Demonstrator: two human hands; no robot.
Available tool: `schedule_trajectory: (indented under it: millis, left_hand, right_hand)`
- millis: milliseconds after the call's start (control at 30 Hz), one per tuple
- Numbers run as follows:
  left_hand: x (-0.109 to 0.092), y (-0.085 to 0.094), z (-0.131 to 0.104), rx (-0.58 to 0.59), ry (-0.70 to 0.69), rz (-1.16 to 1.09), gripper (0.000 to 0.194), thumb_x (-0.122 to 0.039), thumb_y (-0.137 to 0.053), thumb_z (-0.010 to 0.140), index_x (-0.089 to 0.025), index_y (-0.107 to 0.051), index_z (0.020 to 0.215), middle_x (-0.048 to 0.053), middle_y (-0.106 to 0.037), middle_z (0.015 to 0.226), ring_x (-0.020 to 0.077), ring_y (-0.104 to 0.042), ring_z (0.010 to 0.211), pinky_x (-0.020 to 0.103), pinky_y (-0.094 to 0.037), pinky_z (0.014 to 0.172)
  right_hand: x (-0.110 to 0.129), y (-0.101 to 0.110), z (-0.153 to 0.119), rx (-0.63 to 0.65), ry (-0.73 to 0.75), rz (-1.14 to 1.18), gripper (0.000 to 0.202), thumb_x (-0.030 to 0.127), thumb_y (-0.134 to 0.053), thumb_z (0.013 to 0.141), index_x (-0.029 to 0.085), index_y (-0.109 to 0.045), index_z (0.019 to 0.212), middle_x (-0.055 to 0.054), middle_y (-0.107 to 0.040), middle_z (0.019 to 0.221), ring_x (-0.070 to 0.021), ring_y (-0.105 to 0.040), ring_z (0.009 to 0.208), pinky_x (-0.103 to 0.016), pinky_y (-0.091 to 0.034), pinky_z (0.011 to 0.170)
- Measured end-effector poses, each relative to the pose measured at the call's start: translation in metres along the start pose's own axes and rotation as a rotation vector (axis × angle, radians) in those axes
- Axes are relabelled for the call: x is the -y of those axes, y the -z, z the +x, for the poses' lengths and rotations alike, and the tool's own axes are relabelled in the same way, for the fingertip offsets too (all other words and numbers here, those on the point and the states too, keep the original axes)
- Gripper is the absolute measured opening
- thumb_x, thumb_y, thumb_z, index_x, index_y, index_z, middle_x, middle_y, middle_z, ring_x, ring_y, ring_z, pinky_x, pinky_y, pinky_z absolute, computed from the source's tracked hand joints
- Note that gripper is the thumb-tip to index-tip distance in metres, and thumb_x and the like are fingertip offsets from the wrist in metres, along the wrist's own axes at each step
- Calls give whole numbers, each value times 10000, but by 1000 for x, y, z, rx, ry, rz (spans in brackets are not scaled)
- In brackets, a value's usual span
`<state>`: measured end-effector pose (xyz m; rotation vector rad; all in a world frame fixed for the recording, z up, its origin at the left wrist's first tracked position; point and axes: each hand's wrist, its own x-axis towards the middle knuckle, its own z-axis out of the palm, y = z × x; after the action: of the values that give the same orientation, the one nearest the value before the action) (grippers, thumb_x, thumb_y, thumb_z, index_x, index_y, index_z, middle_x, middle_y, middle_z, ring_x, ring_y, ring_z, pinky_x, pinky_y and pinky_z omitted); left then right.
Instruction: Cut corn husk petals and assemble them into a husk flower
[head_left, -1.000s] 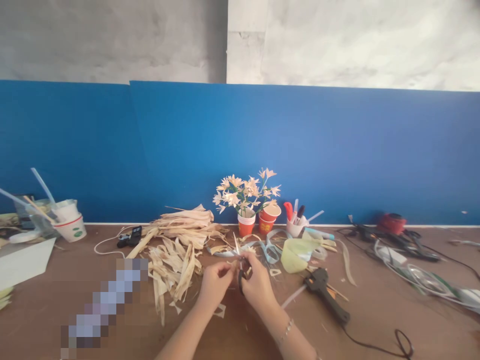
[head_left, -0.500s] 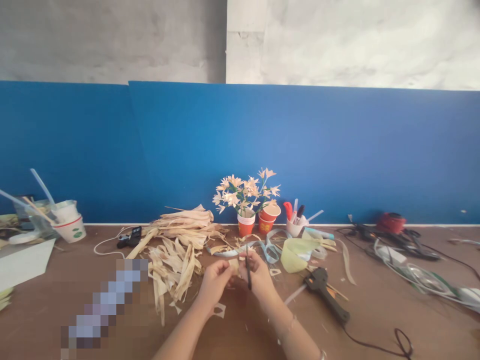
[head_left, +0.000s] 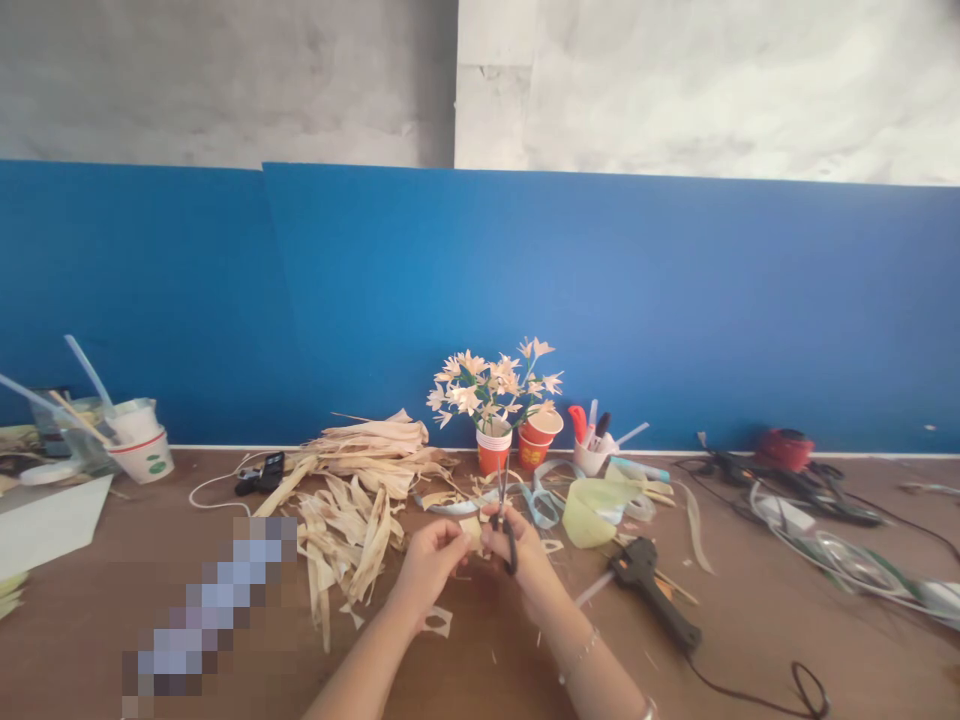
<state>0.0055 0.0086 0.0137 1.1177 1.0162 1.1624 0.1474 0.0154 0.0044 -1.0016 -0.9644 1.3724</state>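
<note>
A: What is lying closest, on the near side of the fingers?

B: A flat, pale scrap with a hole in it (head_left: 447,625) is lying on the brown tabletop (head_left: 465,685), just nearer than the left fingers.

A: And the left hand (head_left: 431,560)?

B: Its thumb and fingertips are pinching a small, flat, pale-yellow piece (head_left: 471,530), which is sticking out toward the right fingers.

A: What is the right hand (head_left: 521,555) doing?

B: Its fingers are gripping metal scissors with black handles (head_left: 511,548), the blades pointing away beyond the fingertips. Whether those fingertips are also touching the piece, I can't tell.

A: What is beside the fingers?

B: To their left, a loose heap of dry, beige, leaf-like strips (head_left: 364,530) is spreading. To their right, a black, pistol-shaped glue gun (head_left: 651,590) is lying apart from them.

A: Farther off?

B: Beyond the fingers to the right, a pale yellow-green ribbon loop (head_left: 589,512) is resting. Almost straight beyond them, red-and-white paper cups (head_left: 493,458) are holding white, star-shaped flowers (head_left: 495,385) on green stems.

A: And farthest?

B: Well beyond the fingers, a blue panel (head_left: 525,270) is standing, a bare grey wall (head_left: 337,80) rising above it.
</note>
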Motion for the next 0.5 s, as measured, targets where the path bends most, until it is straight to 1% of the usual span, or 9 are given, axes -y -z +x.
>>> schedule_trajectory:
  millis: [100, 200, 267, 333, 433, 500]
  left_hand:
    - [-2, -1, -1, -35, 14, -18, 316, -412, -751, 606, -163, -561, 571, -31, -561, 512, 81, -414, 469, 207, -271, 485]
    - [-2, -1, -1, -128, 7, -101, 302, -413, -752, 609, -153, -599, 600, -15, -606, 583, 82, -439, 502, 205, -311, 509]
    - [-3, 1, 0, -189, -12, -195, 314, -421, -773, 585, -150, -620, 623, 3, -635, 634, 104, -501, 564, 212, -359, 547]
    - [-4, 1, 1, -228, -26, -306, 336, -425, -800, 554, -150, -624, 631, 12, -647, 656, 125, -545, 613, 226, -400, 586]
    - [-7, 0, 1, -266, -23, -432, 368, -423, -833, 508, -152, -614, 627, -6, -625, 621, 111, -539, 578, 225, -421, 579]
    - [-9, -1, 0, -278, -1, -466, 392, -427, -846, 486, -150, -609, 630, -14, -616, 614, 97, -531, 558, 212, -422, 553]
  right_hand:
    - [0, -1, 1, -9, 20, -52, 538, 468, -811, 527, 188, -552, 906, 65, -523, 517, -65, -390, 389, -179, -297, 364]
    - [2, -4, 0, 27, 23, -111, 542, 531, -786, 554, 187, -554, 902, 36, -575, 563, -108, -496, 454, -190, -346, 385]
    - [3, -6, -3, 109, -17, -137, 558, 580, -763, 564, 179, -556, 892, -1, -626, 635, -144, -573, 540, -197, -381, 409]
    - [3, -10, -8, 214, -66, -164, 557, 606, -735, 599, 166, -558, 891, -31, -659, 690, -156, -610, 599, -198, -403, 439]
    - [4, -14, -15, 336, -110, -204, 538, 619, -696, 661, 150, -565, 889, -51, -677, 709, -150, -627, 630, -195, -418, 479]
    - [4, -17, -19, 378, -108, -210, 536, 626, -680, 682, 145, -571, 894, -50, -677, 705, -144, -627, 627, -192, -420, 490]
